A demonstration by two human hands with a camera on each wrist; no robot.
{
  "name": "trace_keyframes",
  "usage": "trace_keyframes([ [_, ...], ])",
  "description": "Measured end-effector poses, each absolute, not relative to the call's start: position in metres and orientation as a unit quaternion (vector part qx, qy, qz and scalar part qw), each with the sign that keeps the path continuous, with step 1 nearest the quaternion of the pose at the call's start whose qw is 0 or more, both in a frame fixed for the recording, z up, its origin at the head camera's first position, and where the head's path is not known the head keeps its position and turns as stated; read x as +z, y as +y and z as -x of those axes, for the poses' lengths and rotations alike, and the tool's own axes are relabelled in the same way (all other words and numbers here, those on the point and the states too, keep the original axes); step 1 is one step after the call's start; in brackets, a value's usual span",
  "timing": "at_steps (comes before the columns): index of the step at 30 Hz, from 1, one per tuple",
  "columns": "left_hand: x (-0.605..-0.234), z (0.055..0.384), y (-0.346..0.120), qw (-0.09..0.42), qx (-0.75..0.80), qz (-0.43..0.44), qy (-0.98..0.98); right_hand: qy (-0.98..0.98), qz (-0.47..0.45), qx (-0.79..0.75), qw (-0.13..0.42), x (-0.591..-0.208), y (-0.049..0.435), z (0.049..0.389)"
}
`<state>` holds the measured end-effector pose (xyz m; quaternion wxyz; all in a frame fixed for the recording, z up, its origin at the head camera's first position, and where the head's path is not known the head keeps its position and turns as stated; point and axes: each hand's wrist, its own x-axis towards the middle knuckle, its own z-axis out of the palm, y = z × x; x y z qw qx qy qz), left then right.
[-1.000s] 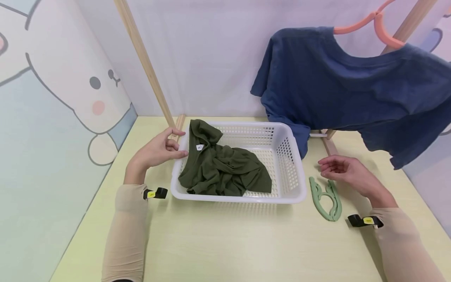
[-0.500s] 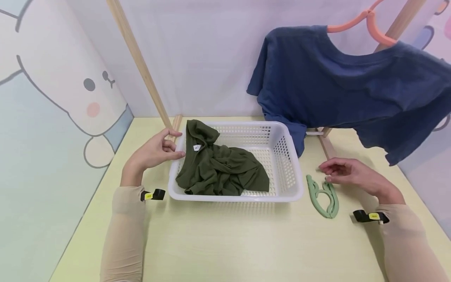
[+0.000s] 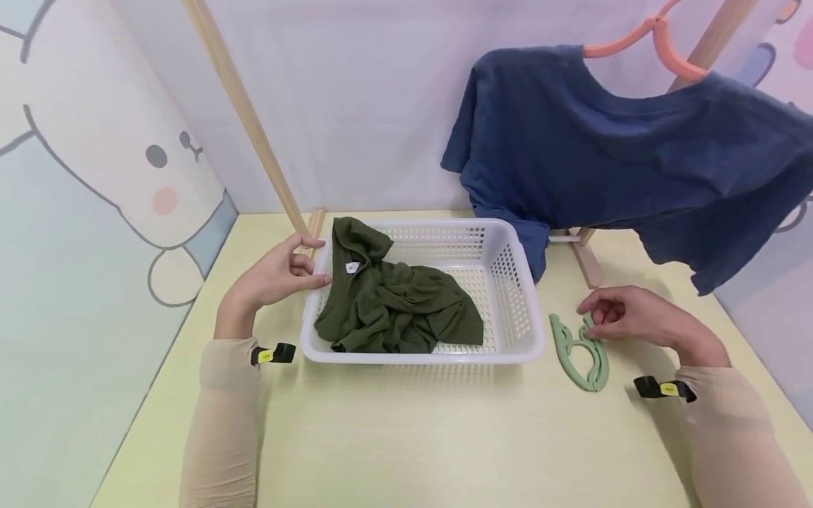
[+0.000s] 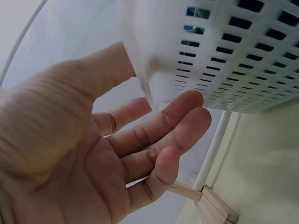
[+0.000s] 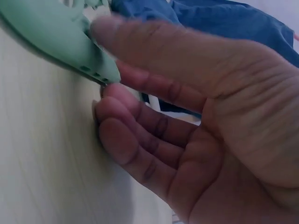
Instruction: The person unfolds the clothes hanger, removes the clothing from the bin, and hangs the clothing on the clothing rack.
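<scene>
Basket (image 3: pixel 419 358): smooth plastic with a slight sheen; green hanger (image 3: pixel 569 365): matt plastic. Olive garment (image 3: pixel 413 303) and navy shirt (image 3: pixel 603 155): matt, creased cloth. Pale pole (image 3: pixel 248 116): smooth wood.

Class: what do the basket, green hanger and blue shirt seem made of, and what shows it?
Basket: probably plastic, smooth with slight sheen; even rows of moulded holes.
Green hanger: likely plastic, matte; smooth moulded curves, even colour.
Blue shirt: soft matte fabric, perhaps cotton; it drapes in folds, fibre unclear.
</scene>
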<state>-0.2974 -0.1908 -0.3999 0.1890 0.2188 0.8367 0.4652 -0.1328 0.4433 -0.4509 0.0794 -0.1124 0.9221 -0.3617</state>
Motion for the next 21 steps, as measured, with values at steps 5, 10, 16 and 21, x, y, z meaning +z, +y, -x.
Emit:
trace_keyframes([
  [5, -0.3995, 0.2963, -0.1922, 0.188, 0.466, -0.218, 0.837, 0.924, 0.104, -0.360, 0.076, -0.4507, 0.4367, 0.1364],
  [10, -0.3991, 0.2964, -0.1919, 0.188, 0.465, -0.218, 0.837, 0.897, 0.087, -0.425, 0.086, -0.4517, 0.4375, 0.1363],
  [16, -0.3989, 0.2972, -0.1909, 0.190, 0.464, -0.219, 0.837, 0.864, 0.075, -0.489, 0.099, -0.4542, 0.4430, 0.1350],
  [21, -0.3995, 0.2974, -0.1910, 0.191, 0.467, -0.219, 0.835, 0.859, 0.040, -0.506, 0.071, -0.4471, 0.4454, 0.1328],
])
